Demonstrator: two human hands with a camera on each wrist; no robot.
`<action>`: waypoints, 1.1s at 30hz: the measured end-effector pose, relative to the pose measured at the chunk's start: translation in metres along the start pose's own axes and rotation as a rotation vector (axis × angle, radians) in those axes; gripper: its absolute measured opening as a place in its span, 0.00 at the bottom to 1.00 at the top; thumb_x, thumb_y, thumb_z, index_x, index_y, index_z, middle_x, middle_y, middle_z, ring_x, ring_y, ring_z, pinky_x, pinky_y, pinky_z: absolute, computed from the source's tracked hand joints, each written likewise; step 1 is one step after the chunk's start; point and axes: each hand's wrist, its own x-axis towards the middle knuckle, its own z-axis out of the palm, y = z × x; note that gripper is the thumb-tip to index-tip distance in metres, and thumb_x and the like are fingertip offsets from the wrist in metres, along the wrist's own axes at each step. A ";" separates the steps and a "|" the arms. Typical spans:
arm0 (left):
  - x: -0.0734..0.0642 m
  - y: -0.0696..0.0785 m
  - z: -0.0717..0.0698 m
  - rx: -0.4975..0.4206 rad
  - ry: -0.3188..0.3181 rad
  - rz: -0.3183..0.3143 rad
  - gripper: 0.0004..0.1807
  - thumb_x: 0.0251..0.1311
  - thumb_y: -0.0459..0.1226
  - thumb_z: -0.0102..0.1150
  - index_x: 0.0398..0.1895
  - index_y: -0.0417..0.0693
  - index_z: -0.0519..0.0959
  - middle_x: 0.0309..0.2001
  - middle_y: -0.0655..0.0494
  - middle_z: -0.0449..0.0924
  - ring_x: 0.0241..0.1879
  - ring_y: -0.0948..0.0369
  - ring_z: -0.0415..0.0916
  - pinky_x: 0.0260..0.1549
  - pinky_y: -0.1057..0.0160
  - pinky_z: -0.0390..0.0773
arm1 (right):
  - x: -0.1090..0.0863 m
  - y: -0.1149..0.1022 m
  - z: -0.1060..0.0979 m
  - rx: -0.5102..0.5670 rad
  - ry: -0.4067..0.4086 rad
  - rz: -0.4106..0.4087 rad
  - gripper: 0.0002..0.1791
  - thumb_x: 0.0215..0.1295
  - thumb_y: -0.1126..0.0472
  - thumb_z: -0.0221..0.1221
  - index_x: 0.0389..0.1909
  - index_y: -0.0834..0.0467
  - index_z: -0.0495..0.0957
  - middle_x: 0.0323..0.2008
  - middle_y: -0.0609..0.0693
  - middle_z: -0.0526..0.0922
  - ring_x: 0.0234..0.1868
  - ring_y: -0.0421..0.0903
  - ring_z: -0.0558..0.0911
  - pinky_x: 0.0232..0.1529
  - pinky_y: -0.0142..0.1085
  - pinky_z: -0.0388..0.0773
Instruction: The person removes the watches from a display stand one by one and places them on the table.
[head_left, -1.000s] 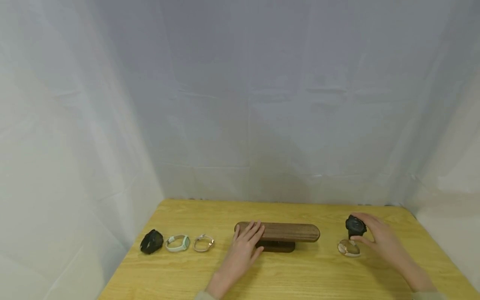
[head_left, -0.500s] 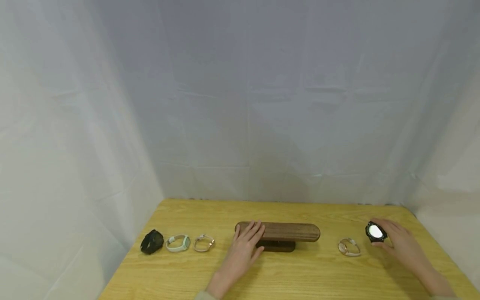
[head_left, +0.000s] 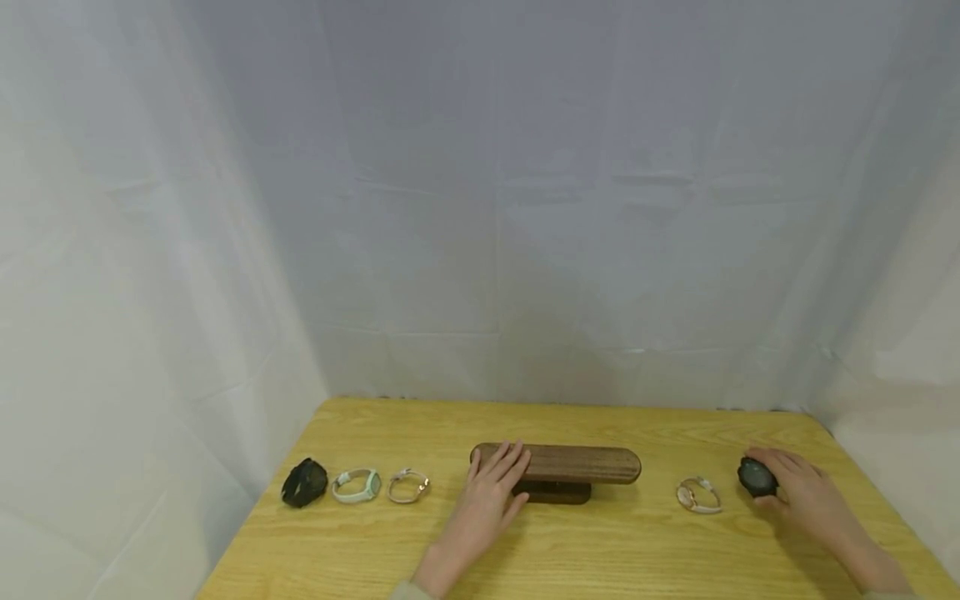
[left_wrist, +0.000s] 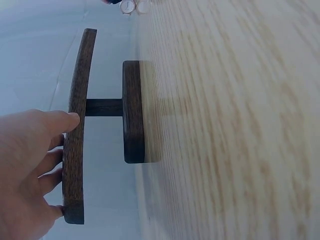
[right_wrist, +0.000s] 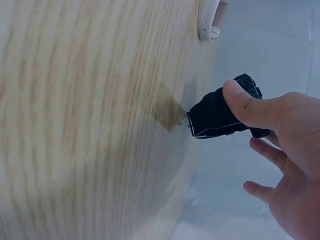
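My right hand [head_left: 810, 504] pinches a black wristwatch [head_left: 757, 477] between thumb and fingers, at the right side of the table. In the right wrist view the thumb lies across the watch's black band [right_wrist: 215, 114], and its lower end is close over the wood. The left hand [head_left: 483, 504] rests on the left part of a dark wooden T-shaped stand [head_left: 581, 463], its fingers laid straight across the top bar. In the left wrist view the thumb touches the bar [left_wrist: 75, 165] at its near side. A pale-strapped watch [head_left: 699, 495] lies left of the black one.
On the left of the wooden table [head_left: 600, 550] lie a black watch [head_left: 304, 483], a mint-green watch [head_left: 357, 486] and a slim pale-banded watch [head_left: 408, 486] in a row. White sheeting [head_left: 495, 250] hangs behind the table and along both sides.
The right hand has carried the black watch to the right, away from above the pale-strapped watch, and lowered it toward the table. The left hand and the stand have stayed put.
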 end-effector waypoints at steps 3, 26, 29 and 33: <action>0.000 0.000 0.000 -0.002 -0.003 -0.001 0.32 0.70 0.44 0.61 0.74 0.44 0.68 0.75 0.49 0.64 0.74 0.48 0.62 0.68 0.32 0.60 | 0.000 0.000 0.001 -0.018 0.010 -0.007 0.41 0.38 0.57 0.80 0.56 0.63 0.75 0.52 0.66 0.82 0.51 0.69 0.79 0.38 0.69 0.77; 0.000 -0.002 0.002 -0.010 -0.009 -0.009 0.32 0.71 0.45 0.61 0.74 0.45 0.68 0.75 0.49 0.63 0.74 0.49 0.61 0.69 0.32 0.59 | -0.005 0.001 0.005 0.122 -0.191 0.043 0.37 0.42 0.67 0.78 0.58 0.65 0.77 0.54 0.66 0.81 0.49 0.67 0.82 0.45 0.61 0.81; 0.000 -0.002 0.002 -0.006 -0.006 -0.005 0.32 0.70 0.45 0.61 0.74 0.46 0.68 0.75 0.50 0.64 0.74 0.49 0.61 0.69 0.32 0.59 | -0.005 0.002 0.005 0.127 -0.208 0.052 0.37 0.43 0.67 0.78 0.59 0.66 0.76 0.55 0.68 0.80 0.50 0.67 0.82 0.45 0.61 0.81; 0.000 -0.002 0.002 -0.002 -0.006 -0.001 0.33 0.70 0.45 0.61 0.74 0.46 0.68 0.75 0.50 0.64 0.74 0.49 0.61 0.69 0.32 0.60 | -0.006 0.002 0.005 0.134 -0.233 0.059 0.38 0.46 0.67 0.76 0.61 0.68 0.75 0.57 0.70 0.78 0.50 0.68 0.82 0.45 0.61 0.81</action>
